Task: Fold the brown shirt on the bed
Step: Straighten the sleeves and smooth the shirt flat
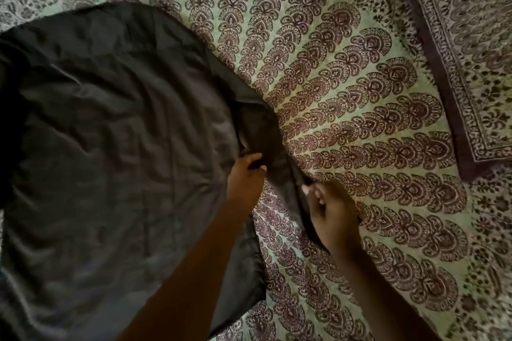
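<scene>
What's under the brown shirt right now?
The brown shirt lies on the patterned bedspread, which shows around it. Whatever lies beneath its spread body is covered.

One view only: your head camera, wide-angle, looks steeply down and forward over the bed (pixel 360 91), close, at arm's reach. Your forearms enter from the bottom edge. Frame edges curve.

A dark brown shirt (pixel 110 147) lies spread on a patterned bedsheet (pixel 360 119). The left hand (pixel 245 174) and right hand (pixel 332 213) pinch its sleeve (pixel 277 155).
</scene>
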`<state>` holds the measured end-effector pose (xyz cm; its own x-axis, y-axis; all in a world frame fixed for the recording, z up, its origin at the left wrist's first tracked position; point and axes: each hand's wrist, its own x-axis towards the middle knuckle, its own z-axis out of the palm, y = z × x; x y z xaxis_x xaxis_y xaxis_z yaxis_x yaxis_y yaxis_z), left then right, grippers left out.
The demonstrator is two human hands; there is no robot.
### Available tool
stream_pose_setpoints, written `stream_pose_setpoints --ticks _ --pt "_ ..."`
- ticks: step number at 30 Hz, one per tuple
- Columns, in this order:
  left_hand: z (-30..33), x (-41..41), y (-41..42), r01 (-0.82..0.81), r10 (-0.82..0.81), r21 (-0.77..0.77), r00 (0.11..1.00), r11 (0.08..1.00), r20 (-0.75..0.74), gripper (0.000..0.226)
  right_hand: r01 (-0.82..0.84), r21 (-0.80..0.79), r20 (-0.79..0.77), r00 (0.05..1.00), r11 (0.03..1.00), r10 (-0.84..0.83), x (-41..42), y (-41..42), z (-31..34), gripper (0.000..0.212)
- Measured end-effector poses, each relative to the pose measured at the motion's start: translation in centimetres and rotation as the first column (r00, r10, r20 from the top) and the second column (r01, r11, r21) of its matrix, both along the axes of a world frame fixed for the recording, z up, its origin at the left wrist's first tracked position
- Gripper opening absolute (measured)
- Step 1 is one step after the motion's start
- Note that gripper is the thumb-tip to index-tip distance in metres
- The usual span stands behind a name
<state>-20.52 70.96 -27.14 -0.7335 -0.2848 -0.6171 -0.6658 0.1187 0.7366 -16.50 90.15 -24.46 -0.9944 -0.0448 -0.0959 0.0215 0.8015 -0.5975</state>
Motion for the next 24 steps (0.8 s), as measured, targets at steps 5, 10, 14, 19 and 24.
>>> stream_pose_setpoints --ticks 5,10,14,19,24 --pt "0.1 0.5 -1.2 -0.099 0.115 0.252 0.992 0.963 -0.05 0.029 -0.085 0.01 0.195 0.977 0.996 0.081 -9.0 -6.3 -1.0 0.075" --pt "0.2 0.4 -1.1 -0.106 0.144 0.302 0.984 0.947 -0.105 0.024 0.043 -0.014 0.081 0.996 0.999 -0.042 -12.1 -7.2 -1.7 0.035" --pt "1.6 -2.0 -0.5 -0.179 0.238 0.309 0.957 0.934 -0.166 0.012 0.187 0.003 -0.436 0.885 0.982 -0.167 -13.0 -4.4 0.9 0.032" --pt "5.5 -8.4 0.1 -0.342 0.384 0.683 0.918 0.645 0.097 0.064 -0.379 0.196 -0.504 0.752 0.905 0.424 -12.1 -2.7 2.5 0.02" --pt "4.8 -10.0 0.0 -0.445 0.479 0.735 0.858 0.511 0.186 0.04 -0.353 -0.211 -0.258 0.92 0.912 0.296 -10.6 0.3 1.8 0.03"
